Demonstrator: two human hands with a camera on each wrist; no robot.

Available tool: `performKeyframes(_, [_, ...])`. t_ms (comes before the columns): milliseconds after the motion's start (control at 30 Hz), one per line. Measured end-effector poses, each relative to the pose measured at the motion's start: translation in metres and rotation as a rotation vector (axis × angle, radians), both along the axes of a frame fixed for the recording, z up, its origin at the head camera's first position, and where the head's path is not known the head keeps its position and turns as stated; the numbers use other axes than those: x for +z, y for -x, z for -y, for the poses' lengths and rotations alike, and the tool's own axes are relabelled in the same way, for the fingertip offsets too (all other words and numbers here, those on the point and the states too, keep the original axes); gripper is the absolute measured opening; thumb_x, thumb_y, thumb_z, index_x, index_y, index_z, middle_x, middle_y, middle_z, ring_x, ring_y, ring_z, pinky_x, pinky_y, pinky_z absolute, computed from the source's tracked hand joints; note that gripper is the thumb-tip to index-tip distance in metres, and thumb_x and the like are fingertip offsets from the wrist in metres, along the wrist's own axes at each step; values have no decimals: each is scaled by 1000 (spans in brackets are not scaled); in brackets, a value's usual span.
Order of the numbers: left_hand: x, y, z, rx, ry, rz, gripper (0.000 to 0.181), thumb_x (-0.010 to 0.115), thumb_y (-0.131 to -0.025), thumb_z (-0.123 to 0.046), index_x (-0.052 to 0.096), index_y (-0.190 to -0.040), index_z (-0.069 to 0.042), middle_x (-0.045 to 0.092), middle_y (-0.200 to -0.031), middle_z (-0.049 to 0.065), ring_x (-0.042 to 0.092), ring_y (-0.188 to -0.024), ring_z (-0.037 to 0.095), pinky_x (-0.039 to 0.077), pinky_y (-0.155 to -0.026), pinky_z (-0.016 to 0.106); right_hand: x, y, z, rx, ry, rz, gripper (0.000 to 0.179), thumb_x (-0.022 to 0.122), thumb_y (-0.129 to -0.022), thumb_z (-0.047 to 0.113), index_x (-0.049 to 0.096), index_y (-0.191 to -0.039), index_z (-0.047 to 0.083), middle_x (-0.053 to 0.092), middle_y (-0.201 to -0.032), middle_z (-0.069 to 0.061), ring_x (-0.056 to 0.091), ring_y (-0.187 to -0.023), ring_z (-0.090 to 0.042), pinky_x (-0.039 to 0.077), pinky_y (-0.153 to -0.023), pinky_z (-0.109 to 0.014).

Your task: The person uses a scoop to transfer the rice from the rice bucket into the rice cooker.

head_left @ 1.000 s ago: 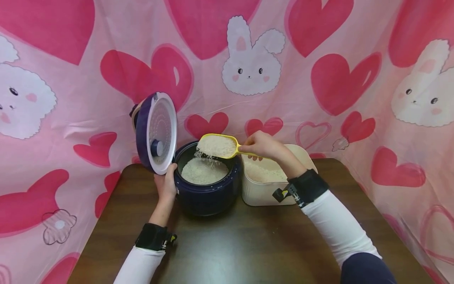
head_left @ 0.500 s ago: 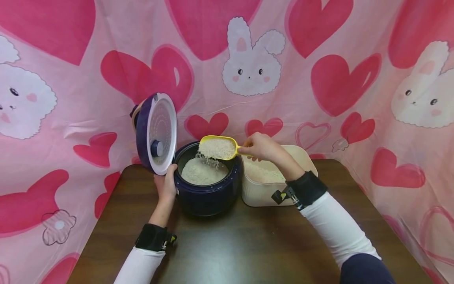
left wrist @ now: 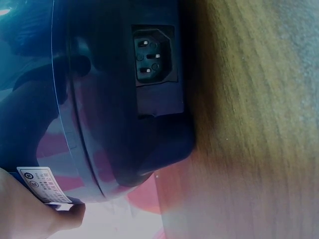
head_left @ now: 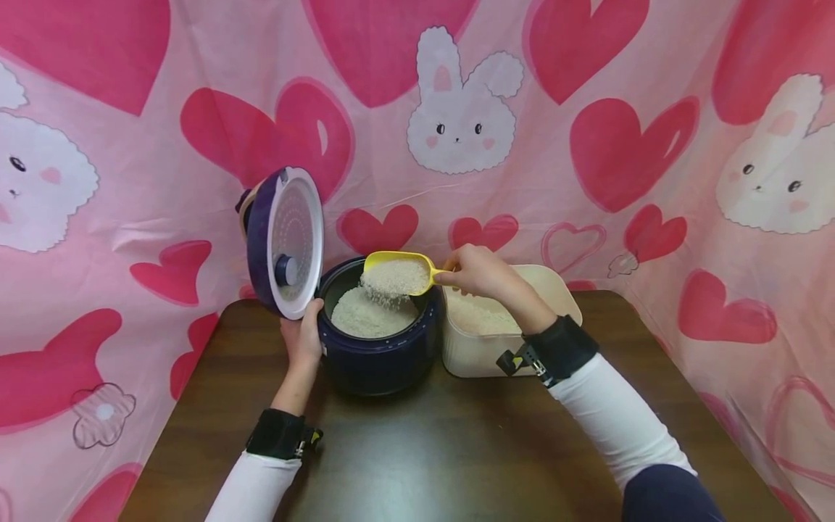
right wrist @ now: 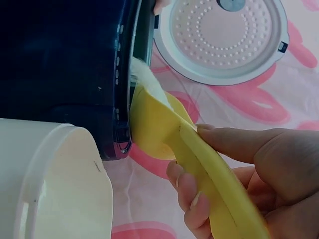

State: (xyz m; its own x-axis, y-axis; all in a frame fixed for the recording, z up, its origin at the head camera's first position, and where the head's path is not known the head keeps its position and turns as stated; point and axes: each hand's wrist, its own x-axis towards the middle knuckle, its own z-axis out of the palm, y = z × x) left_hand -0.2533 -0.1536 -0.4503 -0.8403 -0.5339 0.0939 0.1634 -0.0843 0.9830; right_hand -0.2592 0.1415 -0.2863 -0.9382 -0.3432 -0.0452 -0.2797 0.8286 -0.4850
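A dark blue rice cooker (head_left: pixel 381 370) stands with its lid (head_left: pixel 287 243) raised to the left. White rice (head_left: pixel 373 312) lies heaped in its pot. My left hand (head_left: pixel 303 341) grips the cooker's left side by the hinge, thumb up at the rim; its other fingers are mostly hidden. My right hand (head_left: pixel 479 272) holds a yellow scoop (right wrist: pixel 209 174) by its handle, thumb along the top and fingers curled underneath. The scoop's bowl is over the pot, full of rice, tilted, and grains spill from its front edge.
A cream container (head_left: pixel 483 355) with rice inside stands right of the cooker, under my right forearm. The brown wooden table (head_left: pixel 404 449) carries both. A pink printed cloth (head_left: pixel 391 145) hangs close behind. The cooker's power socket (left wrist: pixel 153 56) faces the left wrist camera.
The scoop has come down slightly and its front edge tips a little more, with grains still falling into the pot. My left hand keeps its place on the cooker.
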Motion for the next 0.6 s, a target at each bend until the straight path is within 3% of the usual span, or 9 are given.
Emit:
performKeyframes(267, [0, 0, -1, 15, -1, -17, 34, 69, -86, -18, 62, -115, -3, 62, -100, -2, 54, -96, 12, 40, -93, 20, -2, -2, 4, 23, 3, -55, 27, 76, -95, 29, 79, -104, 4, 71, -84, -8, 65, -71, -23, 58, -68, -32])
performKeyframes(600, [-2, 2, -1, 23, 4, -14, 32, 69, -85, -20, 63, -112, -3, 62, -99, -1, 53, -94, 14, 39, -93, 20, -5, -1, 8, 19, 1, -113, 28, 77, -95, 29, 79, -107, 4, 73, -88, -7, 61, -75, -24, 55, -66, -32])
